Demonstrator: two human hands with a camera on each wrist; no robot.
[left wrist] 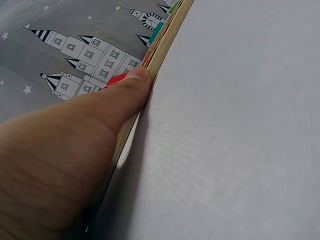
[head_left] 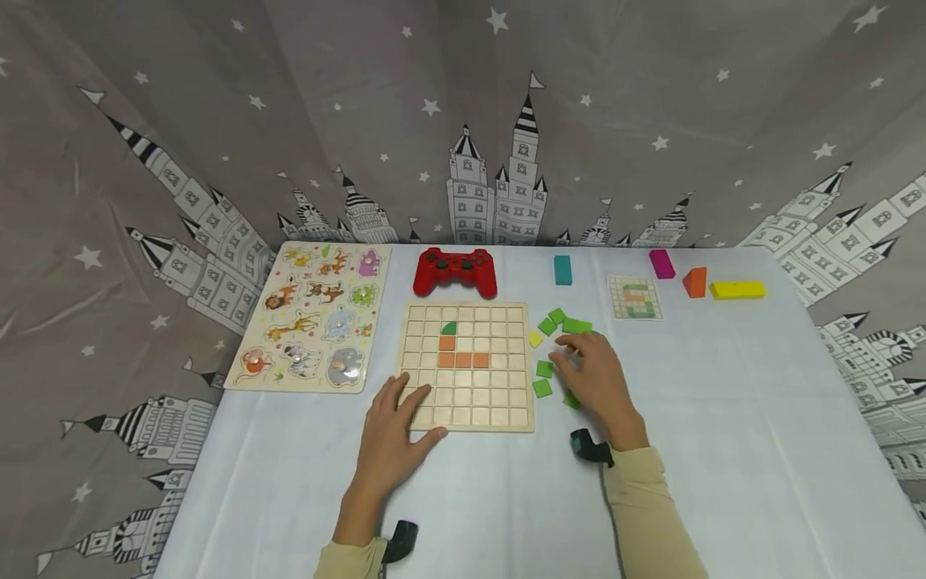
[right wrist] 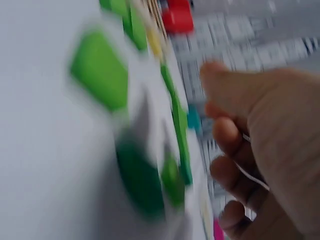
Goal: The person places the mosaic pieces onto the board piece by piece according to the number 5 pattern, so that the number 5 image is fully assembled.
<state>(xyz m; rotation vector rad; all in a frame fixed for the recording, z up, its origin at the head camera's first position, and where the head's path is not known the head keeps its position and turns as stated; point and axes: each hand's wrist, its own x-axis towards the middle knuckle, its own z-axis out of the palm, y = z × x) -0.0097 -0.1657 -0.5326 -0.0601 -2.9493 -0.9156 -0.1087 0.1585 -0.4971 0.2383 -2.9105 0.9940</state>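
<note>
A wooden grid board (head_left: 499, 402) lies in the middle of the table, holding a green quarter-round piece (head_left: 449, 328) and several orange squares (head_left: 464, 360). My left hand (head_left: 391, 438) rests on its lower left corner, fingers spread and thumb (left wrist: 135, 82) against the near edge. To the board's right, my right hand (head_left: 596, 378) hovers over scattered green tiles (head_left: 542, 388), its fingers loosely bent. Nothing shows between those fingers in the right wrist view, where a dark green piece (right wrist: 137, 177) lies blurred below. One yellow tile (head_left: 535, 338) sits beside the board.
Left of the board lies an animal peg puzzle (head_left: 289, 354). A red game controller (head_left: 455, 272) is behind it. Farther right are a pattern card (head_left: 636, 297) and teal (head_left: 563, 270), magenta (head_left: 661, 264), orange (head_left: 695, 282) and yellow blocks (head_left: 738, 290). A grey castle-print curtain (head_left: 325, 104) hangs behind.
</note>
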